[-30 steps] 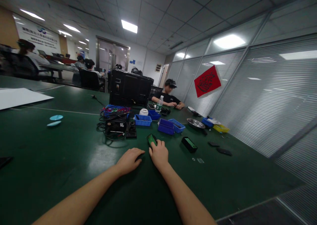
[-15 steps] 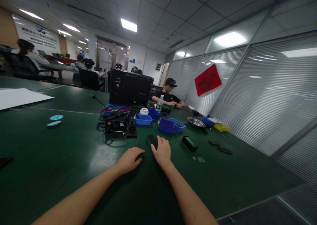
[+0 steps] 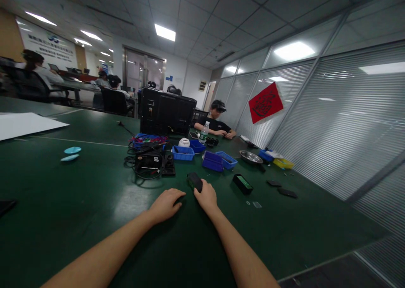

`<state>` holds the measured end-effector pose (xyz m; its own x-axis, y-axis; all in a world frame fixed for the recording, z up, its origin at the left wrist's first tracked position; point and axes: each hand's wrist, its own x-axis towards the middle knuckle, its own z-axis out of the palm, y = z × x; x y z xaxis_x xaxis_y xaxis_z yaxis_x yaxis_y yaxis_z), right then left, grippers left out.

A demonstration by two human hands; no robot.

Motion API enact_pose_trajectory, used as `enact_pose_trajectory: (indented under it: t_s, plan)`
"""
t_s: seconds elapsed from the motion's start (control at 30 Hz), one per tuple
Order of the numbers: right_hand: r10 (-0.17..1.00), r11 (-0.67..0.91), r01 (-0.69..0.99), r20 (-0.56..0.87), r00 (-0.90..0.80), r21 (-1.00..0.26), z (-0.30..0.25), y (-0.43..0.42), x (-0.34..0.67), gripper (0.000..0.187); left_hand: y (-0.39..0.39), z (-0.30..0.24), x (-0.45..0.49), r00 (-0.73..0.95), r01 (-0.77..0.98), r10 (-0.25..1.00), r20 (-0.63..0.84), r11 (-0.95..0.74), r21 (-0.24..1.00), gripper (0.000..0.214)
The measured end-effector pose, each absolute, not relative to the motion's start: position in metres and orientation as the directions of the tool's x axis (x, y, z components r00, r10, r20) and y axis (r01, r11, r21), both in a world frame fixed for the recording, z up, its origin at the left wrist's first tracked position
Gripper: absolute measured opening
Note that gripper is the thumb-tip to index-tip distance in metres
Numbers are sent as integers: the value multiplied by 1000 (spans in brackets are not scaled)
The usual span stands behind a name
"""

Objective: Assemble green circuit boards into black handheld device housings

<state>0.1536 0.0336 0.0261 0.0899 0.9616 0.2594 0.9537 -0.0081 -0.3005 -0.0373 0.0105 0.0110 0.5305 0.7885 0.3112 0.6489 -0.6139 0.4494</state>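
Note:
My right hand (image 3: 207, 195) grips a small dark rectangular device (image 3: 194, 180) at its near end, holding it just above the green table (image 3: 79, 203). Its dark side faces up. My left hand (image 3: 165, 204) rests palm down on the table beside it, fingers curled loosely over the surface and holding nothing that I can see. A second dark device with a green face (image 3: 243, 183) lies to the right of my right hand. Two tiny clear pieces (image 3: 254, 204) lie near it.
Blue bins (image 3: 218, 161), a black unit with coiled cables (image 3: 147, 163), a metal bowl (image 3: 249, 157) and a yellow tray (image 3: 283, 163) stand farther back. A large black case (image 3: 166, 112) rises behind them. A person (image 3: 217, 123) sits at the far end. Two dark flat pieces (image 3: 281, 188) lie at right.
The device in my right hand has turned over: its green face showed a second ago, its dark side shows now. My left hand has stayed put.

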Motion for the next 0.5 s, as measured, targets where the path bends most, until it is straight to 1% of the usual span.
enact_pose_trajectory:
  t_s: [0.1, 0.23, 0.37, 0.5]
  plan:
    - [944, 64, 972, 330, 13, -224, 28, 30, 149, 50, 10, 12, -37, 532, 649, 788, 310, -615, 447, 40]
    - [928, 154, 978, 360, -93, -143, 28, 26, 142, 53, 9, 14, -37, 529, 653, 790, 311, -613, 445, 39]
    - [918, 182, 982, 369, -147, -60, 25, 23, 137, 58, 7, 18, -36, 527, 661, 799, 289, -600, 451, 39]
    - [906, 207, 978, 373, -198, 16, 27, 19, 135, 58, 6, 20, -36, 521, 661, 804, 287, -593, 461, 38]
